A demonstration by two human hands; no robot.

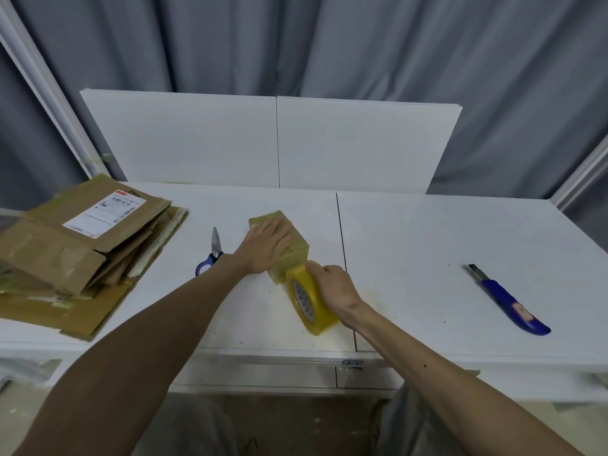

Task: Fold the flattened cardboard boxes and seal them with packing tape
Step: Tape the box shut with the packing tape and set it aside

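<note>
**A:** Where is the small box [297, 250]?

**B:** Centre of the frame, on the white table [427, 258]; the left hand [266, 245] lies flat on its top, fingers straight, pressing down; the right hand [332, 284] curls round the yellow tape roll [312, 302], which touches the box's near end.

**A:** How will it handle?

**B:** Light, I judge, and glossy with tape, so it is likely to slide; the walls look stiff enough to bear a flat palm; hold it from above.

**A:** And the rest?

**B:** The flattened boxes [82, 251] are stacked at centre left; they are thin and probably floppy, best lifted by an edge; scissors [210, 255] lie just left of the box, and a knife [506, 299] lies well apart at right.
</note>
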